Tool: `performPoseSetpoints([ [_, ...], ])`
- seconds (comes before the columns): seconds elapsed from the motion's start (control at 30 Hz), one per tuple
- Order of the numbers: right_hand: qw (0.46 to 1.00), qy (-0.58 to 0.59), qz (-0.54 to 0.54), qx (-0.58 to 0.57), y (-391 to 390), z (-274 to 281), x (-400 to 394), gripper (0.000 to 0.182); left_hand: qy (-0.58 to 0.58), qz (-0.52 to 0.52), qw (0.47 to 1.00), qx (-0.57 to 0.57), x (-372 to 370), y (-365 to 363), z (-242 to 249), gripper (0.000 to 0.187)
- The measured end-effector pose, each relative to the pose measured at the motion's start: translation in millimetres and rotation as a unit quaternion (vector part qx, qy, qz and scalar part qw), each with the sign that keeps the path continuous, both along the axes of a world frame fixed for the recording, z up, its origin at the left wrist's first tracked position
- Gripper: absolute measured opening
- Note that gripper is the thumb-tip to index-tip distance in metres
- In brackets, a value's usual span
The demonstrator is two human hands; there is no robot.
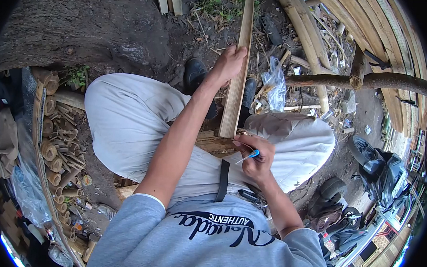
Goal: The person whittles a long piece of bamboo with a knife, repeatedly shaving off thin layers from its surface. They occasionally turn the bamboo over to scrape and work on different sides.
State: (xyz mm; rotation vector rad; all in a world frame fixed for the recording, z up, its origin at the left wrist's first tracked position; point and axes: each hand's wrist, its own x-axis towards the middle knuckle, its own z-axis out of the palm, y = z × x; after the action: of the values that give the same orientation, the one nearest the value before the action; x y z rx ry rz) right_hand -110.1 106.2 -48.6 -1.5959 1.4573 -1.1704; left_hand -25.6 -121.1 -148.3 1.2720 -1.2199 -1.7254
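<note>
A long flat bamboo strip (236,93) runs away from me, its near end above my lap. My left hand (229,65) is closed around its left edge, partway up. Close to the strip's near end, my right hand (257,158) is closed on a slender tool with a bright blue end (255,153). A thin pale piece sticks out beside the blue part; most of the tool is hidden by my fingers, so its kind does not show. The right fingertips are at the strip's lower right corner. Under that end lies a worn wooden piece (215,144), between my legs.
A large trunk or rock (78,27) rises at far left. Cut bamboo pieces (58,148) are stacked on the left. A branch pole (363,82) crosses at right, near long bamboo slats (391,32). A plastic bag (275,86) lies on littered soil. A motorcycle (385,171) stands at right.
</note>
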Motion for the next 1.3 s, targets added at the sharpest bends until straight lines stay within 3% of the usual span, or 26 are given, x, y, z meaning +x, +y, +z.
performPoseSetpoints([
  [0.07, 0.999, 0.039, 0.005, -0.025, 1.3, 3.7, -1.3, 0.013, -0.002, 0.005, 1.000, -0.007, -0.7, -0.9, 0.4, 0.045],
  [0.13, 0.983, 0.084, 0.152, -0.062, 4.6, 14.2, -0.7, 0.028, -0.006, 0.010, 1.000, -0.015, 5.8, -8.0, -6.9, 0.045],
  [0.2, 0.982, 0.048, 0.170, -0.064, 16.3, 11.8, 12.4, 0.024, 0.007, -0.013, 0.999, 0.036, 21.9, -21.6, -13.2, 0.040],
  [0.27, 0.997, -0.058, -0.044, 0.029, 23.2, 0.4, 14.3, 0.005, 0.041, -0.012, 0.997, 0.061, 24.1, -20.5, -11.8, 0.038],
  [0.37, 0.947, -0.151, -0.231, 0.166, -16.3, -5.8, -23.0, 0.027, 0.007, -0.007, 1.000, 0.017, 22.4, -16.2, -12.7, 0.036],
  [0.43, 0.950, 0.014, -0.188, 0.248, -45.7, 5.8, -48.4, 0.042, 0.029, -0.013, 0.999, 0.036, 26.1, -12.0, -9.6, 0.035],
  [0.47, 0.950, 0.013, -0.191, 0.245, -54.2, 1.6, -51.0, 0.042, 0.054, -0.019, 0.997, 0.055, 26.7, -10.4, -7.5, 0.035],
  [0.53, 0.972, 0.080, -0.213, 0.061, -64.7, -5.1, -55.5, 0.059, 0.063, -0.028, 0.995, 0.066, 26.8, -3.6, 3.2, 0.033],
  [0.57, 0.971, 0.096, -0.180, 0.124, -65.2, -0.9, -60.4, 0.049, 0.083, -0.015, 0.993, 0.086, 26.7, 3.1, 11.7, 0.034],
  [0.7, 0.969, 0.110, -0.075, 0.208, -79.9, -2.1, -71.3, 0.049, 0.132, 0.021, 0.985, 0.107, 22.9, 16.8, 7.3, 0.035],
  [0.73, 0.969, 0.110, -0.076, 0.208, -85.5, -4.1, -73.3, 0.049, 0.163, 0.058, 0.978, 0.116, 20.7, 20.1, 5.2, 0.036],
  [0.8, 0.961, 0.162, -0.081, 0.209, -99.0, -9.9, -77.8, 0.048, 0.147, 0.022, 0.984, 0.101, 24.8, 22.7, -7.0, 0.038],
  [0.87, 0.965, 0.152, -0.118, 0.177, -114.1, -23.9, -82.1, 0.049, 0.128, 0.004, 0.987, 0.094, 26.4, 23.6, -19.4, 0.057],
  [0.97, 0.963, 0.109, -0.189, 0.159, -141.2, -58.9, -110.3, 0.051, 0.127, -0.006, 0.983, 0.136, 31.4, 28.1, -7.0, 0.050],
  [1.03, 0.965, 0.153, -0.064, 0.206, -161.3, -66.4, -125.1, 0.054, 0.141, -0.003, 0.978, 0.155, 29.4, 31.9, -2.9, 0.050],
  [1.07, 0.965, 0.152, -0.065, 0.206, -169.4, -71.4, -125.5, 0.054, 0.155, 0.000, 0.972, 0.178, 28.4, 34.8, -1.6, 0.051],
  [1.13, 0.954, -0.058, -0.020, 0.295, -185.4, -79.9, -118.3, 0.058, 0.155, 0.001, 0.966, 0.208, 28.5, 38.7, 2.0, 0.054],
  [1.2, 0.965, -0.029, -0.003, 0.259, -201.7, -85.3, -115.9, 0.064, 0.154, 0.001, 0.959, 0.237, 29.4, 42.2, 2.4, 0.057],
  [1.27, 0.965, 0.172, -0.015, 0.196, -219.6, -81.5, -117.6, 0.066, 0.196, -0.009, 0.947, 0.254, 31.7, 47.5, -0.3, 0.062],
  [1.3, 0.971, 0.156, -0.026, 0.181, -227.5, -84.6, -118.4, 0.065, 0.195, -0.009, 0.947, 0.253, 33.4, 51.4, 1.6, 0.062],
])
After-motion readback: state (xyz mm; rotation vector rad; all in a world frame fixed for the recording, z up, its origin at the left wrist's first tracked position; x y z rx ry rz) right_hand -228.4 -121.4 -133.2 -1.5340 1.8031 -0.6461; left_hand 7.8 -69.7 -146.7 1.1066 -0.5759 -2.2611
